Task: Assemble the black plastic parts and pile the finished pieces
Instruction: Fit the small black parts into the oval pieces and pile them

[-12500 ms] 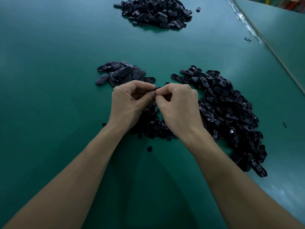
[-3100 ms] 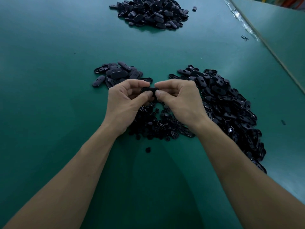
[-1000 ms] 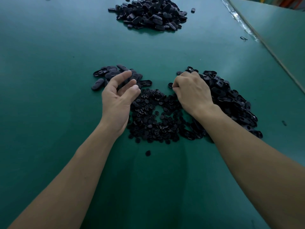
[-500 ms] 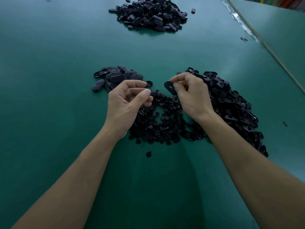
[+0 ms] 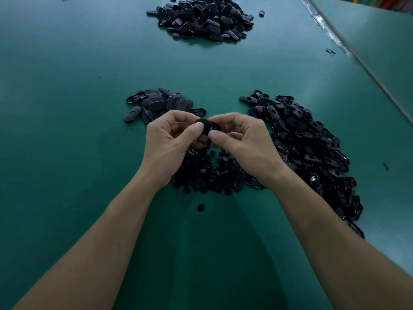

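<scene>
While both forearms reach in over the green counter (image 5: 67,108), the hands meet above it, close together, around one black oval part (image 5: 211,126). The left hand (image 5: 169,139) has its fingers curled and its thumb tip pressed on the left end of the oval part. The right hand (image 5: 243,142) pinches the right end between thumb and forefinger. Whether a second, smaller piece sits between the fingers cannot be told, as they hide that side.

Directly below the oval part, partly under both hands, a heap of small round parts (image 5: 210,175) lies on the counter. One stray round piece (image 5: 200,207) lies nearer the person than the oval part, just past that heap. To the left of the oval part and a little farther away sits a small pile of smooth oval pieces (image 5: 161,104), its nearest piece just behind the left hand's knuckles. To the right of the oval part, a large heap of oval shells (image 5: 308,144) runs from beyond the right hand down along the right forearm. Well beyond the oval part, at the far end of the counter, is a far pile (image 5: 203,16) of black pieces, with a single loose piece (image 5: 261,13) just beside it.
</scene>
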`<action>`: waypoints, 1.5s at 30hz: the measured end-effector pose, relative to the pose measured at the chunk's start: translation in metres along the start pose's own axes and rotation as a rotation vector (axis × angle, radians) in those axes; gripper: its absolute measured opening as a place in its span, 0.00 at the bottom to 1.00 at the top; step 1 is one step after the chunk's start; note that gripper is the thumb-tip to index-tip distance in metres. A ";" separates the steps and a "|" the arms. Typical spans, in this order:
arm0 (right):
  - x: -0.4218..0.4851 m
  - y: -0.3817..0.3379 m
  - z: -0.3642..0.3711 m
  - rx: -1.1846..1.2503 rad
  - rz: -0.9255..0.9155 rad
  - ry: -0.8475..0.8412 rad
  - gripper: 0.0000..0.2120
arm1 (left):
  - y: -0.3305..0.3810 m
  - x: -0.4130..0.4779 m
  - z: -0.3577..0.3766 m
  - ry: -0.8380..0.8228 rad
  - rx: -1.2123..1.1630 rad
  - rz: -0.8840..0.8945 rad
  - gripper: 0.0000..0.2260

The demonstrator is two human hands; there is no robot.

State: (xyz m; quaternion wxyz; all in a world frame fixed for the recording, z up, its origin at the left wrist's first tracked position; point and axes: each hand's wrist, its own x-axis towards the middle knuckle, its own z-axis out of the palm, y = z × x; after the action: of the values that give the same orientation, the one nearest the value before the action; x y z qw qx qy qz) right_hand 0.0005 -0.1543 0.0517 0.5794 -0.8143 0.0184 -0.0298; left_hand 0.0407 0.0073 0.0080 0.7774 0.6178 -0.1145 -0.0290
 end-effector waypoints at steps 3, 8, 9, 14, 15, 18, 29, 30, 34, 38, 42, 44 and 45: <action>-0.001 0.003 0.001 0.021 0.036 0.008 0.07 | -0.001 0.000 0.000 -0.004 0.010 -0.003 0.03; 0.000 0.003 0.001 0.072 0.020 0.027 0.07 | 0.001 -0.001 0.002 -0.033 0.029 0.010 0.04; 0.001 0.002 0.001 0.068 0.010 0.022 0.08 | 0.002 -0.001 0.002 -0.034 0.029 0.018 0.03; 0.002 -0.001 0.001 0.087 0.036 0.008 0.07 | 0.001 -0.001 0.001 -0.027 0.018 0.015 0.04; 0.002 -0.002 0.002 0.127 0.056 0.013 0.06 | 0.001 -0.001 0.002 -0.030 0.014 0.014 0.06; 0.000 -0.002 0.004 0.228 0.109 0.017 0.03 | 0.001 -0.001 0.002 -0.047 -0.015 0.007 0.08; 0.004 0.004 -0.010 -0.508 0.049 0.099 0.02 | 0.000 0.001 0.003 0.008 0.010 0.039 0.06; 0.003 0.005 -0.009 -0.532 0.053 0.081 0.01 | 0.000 0.001 0.004 0.009 -0.012 0.033 0.06; 0.001 0.008 -0.002 -0.676 0.044 -0.058 0.07 | 0.000 0.001 0.005 0.013 -0.061 0.010 0.07; 0.004 0.005 0.003 -0.755 0.031 -0.100 0.04 | 0.000 0.002 0.004 0.022 -0.067 0.013 0.07; 0.005 0.004 0.003 -0.763 0.027 -0.132 0.02 | -0.001 0.003 0.004 0.028 -0.029 0.040 0.09; 0.005 0.004 0.004 -0.774 0.010 -0.145 0.03 | -0.001 0.003 0.004 0.024 -0.022 0.045 0.11; 0.005 0.004 0.003 -0.762 0.004 -0.143 0.02 | 0.000 0.003 0.004 0.020 -0.026 0.042 0.11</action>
State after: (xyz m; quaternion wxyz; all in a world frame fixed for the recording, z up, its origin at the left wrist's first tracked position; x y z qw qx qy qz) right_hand 0.0055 -0.1528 0.0466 0.2351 -0.9712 -0.0110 0.0372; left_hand 0.0425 0.0030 0.0089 0.7868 0.6055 -0.1192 -0.0078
